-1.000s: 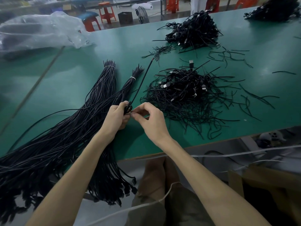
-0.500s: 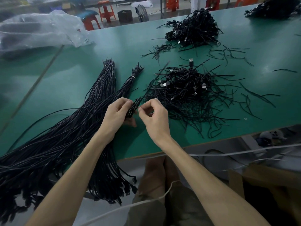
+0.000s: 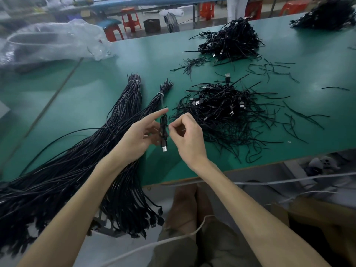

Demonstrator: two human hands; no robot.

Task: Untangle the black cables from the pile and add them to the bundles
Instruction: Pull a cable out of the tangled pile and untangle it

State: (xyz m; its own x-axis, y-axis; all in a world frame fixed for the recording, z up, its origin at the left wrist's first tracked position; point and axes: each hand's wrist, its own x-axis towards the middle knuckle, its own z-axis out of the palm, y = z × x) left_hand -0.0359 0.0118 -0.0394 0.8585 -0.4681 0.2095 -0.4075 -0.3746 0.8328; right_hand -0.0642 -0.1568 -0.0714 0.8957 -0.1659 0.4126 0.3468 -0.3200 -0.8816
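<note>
A small coiled black cable (image 3: 163, 130) with a silver USB plug hanging at its lower end is held between my two hands above the green table (image 3: 100, 89). My left hand (image 3: 140, 135) holds the coil with thumb and lower fingers, its index finger stretched out straight. My right hand (image 3: 185, 135) pinches something thin at the coil's right side with curled fingers. The tangled pile of black cables (image 3: 227, 112) lies just right of my hands. Two tied bundles of long straight cables (image 3: 119, 120) lie to the left and hang over the table's front edge.
A second tangled heap (image 3: 231, 41) sits farther back, a third one (image 3: 331, 14) at the far right corner. Loose black ties (image 3: 300, 116) are scattered right of the pile. A clear plastic bag (image 3: 50, 41) lies at the back left. A white cord (image 3: 289, 180) runs along the table's front edge.
The long strand that ran up from my hands is now gathered into a short coil with its plug hanging down. My left index finger has straightened. Both hands stayed in about the same place.
</note>
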